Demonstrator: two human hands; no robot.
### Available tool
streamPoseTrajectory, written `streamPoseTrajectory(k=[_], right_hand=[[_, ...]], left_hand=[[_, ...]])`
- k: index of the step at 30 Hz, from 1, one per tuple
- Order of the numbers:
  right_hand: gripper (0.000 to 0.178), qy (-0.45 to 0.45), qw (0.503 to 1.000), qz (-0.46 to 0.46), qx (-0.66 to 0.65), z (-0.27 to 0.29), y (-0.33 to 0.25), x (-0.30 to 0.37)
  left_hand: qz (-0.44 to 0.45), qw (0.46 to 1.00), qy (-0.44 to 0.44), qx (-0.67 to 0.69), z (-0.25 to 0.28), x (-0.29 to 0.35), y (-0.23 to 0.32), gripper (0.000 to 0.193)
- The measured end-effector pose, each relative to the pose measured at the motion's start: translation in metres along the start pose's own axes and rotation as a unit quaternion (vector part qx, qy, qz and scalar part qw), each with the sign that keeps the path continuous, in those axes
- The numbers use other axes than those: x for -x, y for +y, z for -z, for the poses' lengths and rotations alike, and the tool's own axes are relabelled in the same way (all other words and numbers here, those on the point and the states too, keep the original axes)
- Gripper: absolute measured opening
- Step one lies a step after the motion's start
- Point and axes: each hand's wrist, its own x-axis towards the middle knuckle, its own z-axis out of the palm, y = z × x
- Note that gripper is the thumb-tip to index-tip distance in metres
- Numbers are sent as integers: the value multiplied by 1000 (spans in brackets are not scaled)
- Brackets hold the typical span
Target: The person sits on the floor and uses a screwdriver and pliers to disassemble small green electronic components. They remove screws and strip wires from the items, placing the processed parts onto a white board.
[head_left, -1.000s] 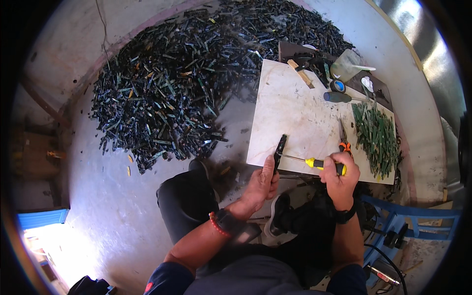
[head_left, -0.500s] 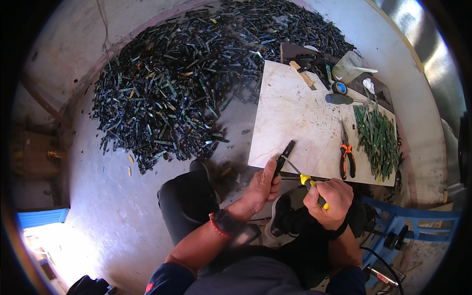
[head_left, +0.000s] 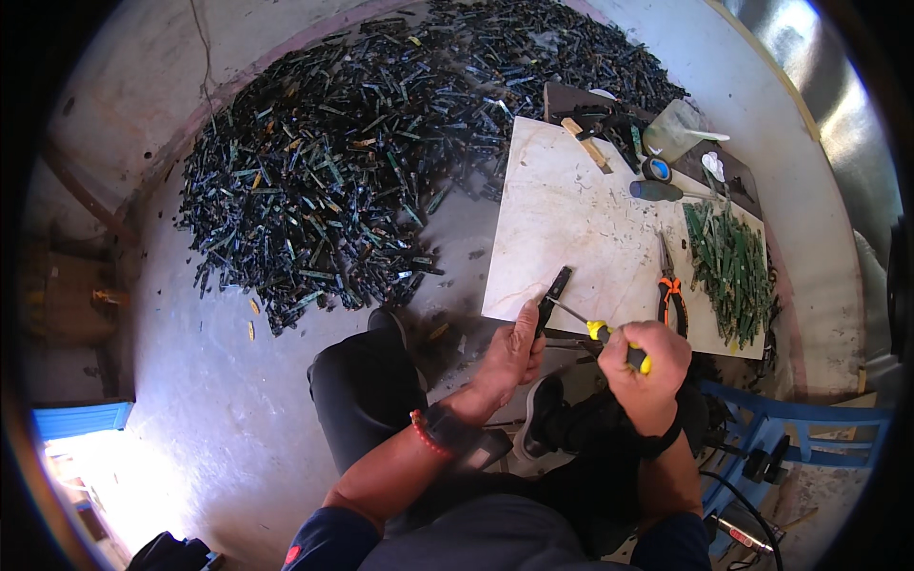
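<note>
Mid-frame, a strip (head_left: 558,288) is held by the left hand (head_left: 506,364), a screwdriver (head_left: 598,330) by the right hand (head_left: 650,369). Prying seems underway (steady leverage needed next).

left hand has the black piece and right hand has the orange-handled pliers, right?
Not the pliers: the head view shows the right hand gripping a yellow and black screwdriver; the pliers lie on the white board. The left hand does hold the black piece.
</note>
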Motion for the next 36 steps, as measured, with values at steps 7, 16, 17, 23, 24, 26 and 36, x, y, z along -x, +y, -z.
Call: streamPoseTrajectory(k=[7,16,17,23,24,26,36], right_hand=[[14,-19,992,-102,-67,6,25,-7],[16,11,999,34,-31,5,16,4],[17,10,998,52,-27,4,13,7],[16,-11,996,90,5,6,-4,10],[16,-12,995,94,6,6,-5,10],[16,-11,995,102,4,3,-3,6],[16,13,998,38,47,-6,-6,14]], left_hand=[[20,1000,-16,0,6,-3,-4,53],[27,999,-22,8,10,-4,-5,55],[27,999,-20,12,11,-5,-6,54],[34,999,-13,22,12,-7,-7,54],[37,999,-18,23,13,-8,-8,55],[37,999,-20,20,13,-8,-9,55],[15,1000,-1,12,3,-2,-2,51]])
